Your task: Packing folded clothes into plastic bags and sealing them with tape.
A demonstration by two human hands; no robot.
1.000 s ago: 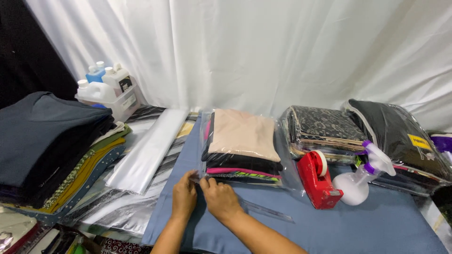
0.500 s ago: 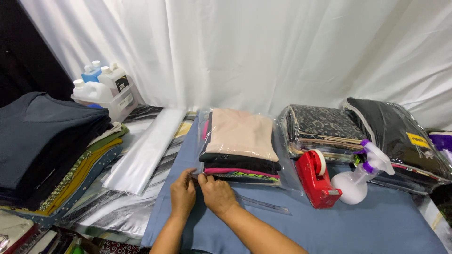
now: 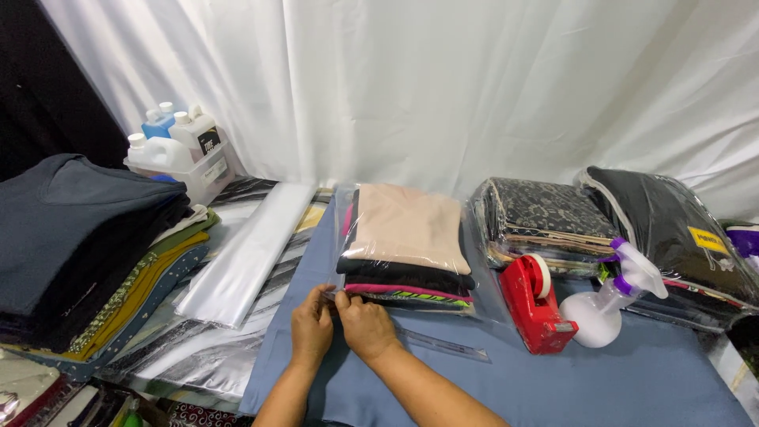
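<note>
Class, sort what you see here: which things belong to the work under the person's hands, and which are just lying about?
In use:
left hand
right hand
clear bag of folded clothes, pinched at its near edge
clear ruler beside the hands

Lying about:
red tape dispenser
spray bottle
two other bagged bundles
stack of clear bags
folded dark clothes
white jugs

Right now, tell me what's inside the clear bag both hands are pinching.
The clear bag holds a stack of folded clothes: beige on top, then black, pink and a patterned piece. Anything lower is hidden. Left hand and right hand cover its front corner.
</note>
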